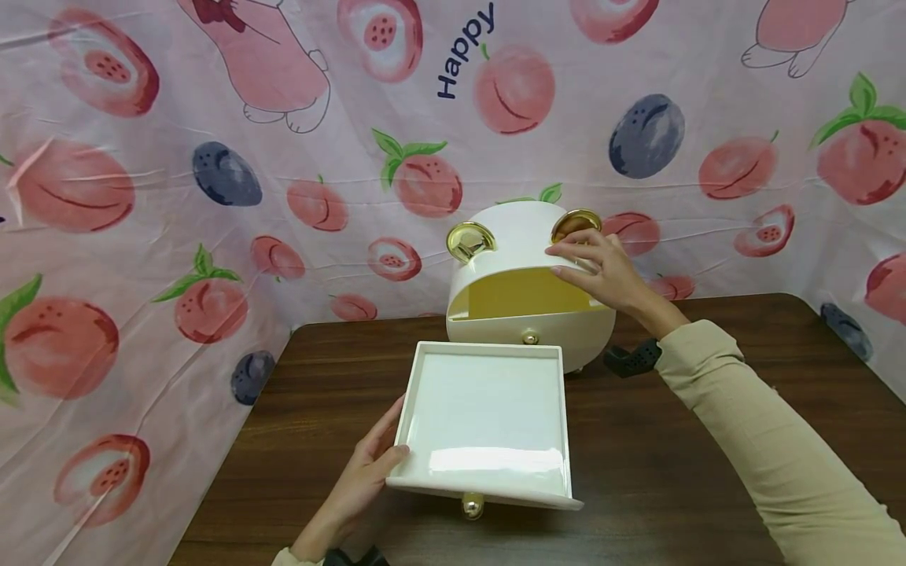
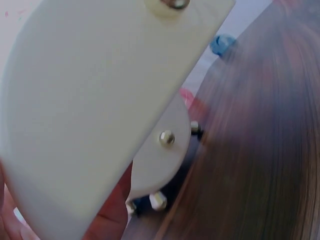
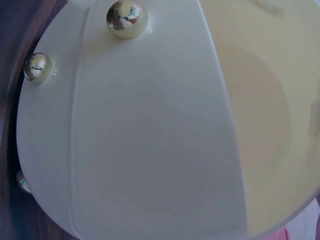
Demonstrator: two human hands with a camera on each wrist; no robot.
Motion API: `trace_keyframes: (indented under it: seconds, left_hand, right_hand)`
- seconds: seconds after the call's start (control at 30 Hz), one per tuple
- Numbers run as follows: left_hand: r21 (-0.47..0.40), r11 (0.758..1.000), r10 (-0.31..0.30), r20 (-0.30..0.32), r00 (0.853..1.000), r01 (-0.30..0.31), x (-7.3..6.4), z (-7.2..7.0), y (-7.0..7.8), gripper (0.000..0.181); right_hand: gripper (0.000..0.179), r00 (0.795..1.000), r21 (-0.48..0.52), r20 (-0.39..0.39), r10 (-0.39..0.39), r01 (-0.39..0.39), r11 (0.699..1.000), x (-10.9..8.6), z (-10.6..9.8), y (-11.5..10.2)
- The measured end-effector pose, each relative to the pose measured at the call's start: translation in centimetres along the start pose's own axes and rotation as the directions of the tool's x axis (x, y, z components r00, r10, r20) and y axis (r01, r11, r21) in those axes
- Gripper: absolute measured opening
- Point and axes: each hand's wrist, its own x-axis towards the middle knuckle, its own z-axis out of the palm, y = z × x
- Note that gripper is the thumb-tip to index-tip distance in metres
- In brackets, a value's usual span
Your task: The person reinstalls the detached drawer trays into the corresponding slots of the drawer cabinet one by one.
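My left hand [image 1: 361, 479] grips a white drawer [image 1: 488, 417] by its left side, thumb at the near left corner and fingers reaching underneath. The drawer holds nothing, and a gold knob [image 1: 473, 505] sits on its front. In the left wrist view the curved drawer front [image 2: 95, 95] fills much of the picture. Behind it stands a rounded white storage box [image 1: 520, 236] with two gold ears and a hollow upper compartment [image 1: 524, 295]. My right hand [image 1: 605, 267] rests on the box's top by the right gold ear [image 1: 575, 224], fingers extended, thumb at the opening's rim.
Below the opening, the box has a lower front [image 3: 160, 130] with a gold knob [image 3: 127, 20], and small gold feet [image 3: 37, 68] underneath. A dark wooden table [image 1: 679, 464] carries the box. A fruit-print cloth [image 1: 184, 196] hangs behind and along the sides.
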Motion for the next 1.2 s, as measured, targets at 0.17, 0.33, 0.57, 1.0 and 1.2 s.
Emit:
trace_keyframes:
  seconds: [0.17,0.33,0.57,1.0,1.2]
  left_hand:
    - [-0.019,1.0,0.003,-0.01,1.0,-0.004,0.0,0.9,0.5,0.062]
    - [-0.034,0.999,0.012,0.004,1.0,-0.012,0.2,1.6,0.8,0.062]
    - [-0.024,1.0,0.015,-0.002,1.0,-0.015,0.5,2.1,1.0,0.063]
    - [-0.016,0.999,0.039,0.027,0.999,-0.038,1.2,3.1,1.2,0.062]
    - [-0.016,0.999,0.05,0.025,0.998,-0.05,1.7,3.7,1.3,0.063]
  right_hand:
    - [0.033,1.0,0.004,0.002,-0.002,0.002,1.0,0.0,-0.1,0.0]
    - [0.033,1.0,0.002,0.002,-0.009,0.009,1.0,-0.1,-0.1,0.0]
    - [0.033,1.0,0.011,0.026,0.018,-0.018,1.0,-0.1,-0.2,0.0]
    - [0.032,0.998,0.046,0.063,0.032,-0.035,0.998,-0.2,-0.4,-0.5]
    - [0.032,0.998,0.059,0.058,0.033,-0.036,0.998,-0.2,-0.5,-0.7]
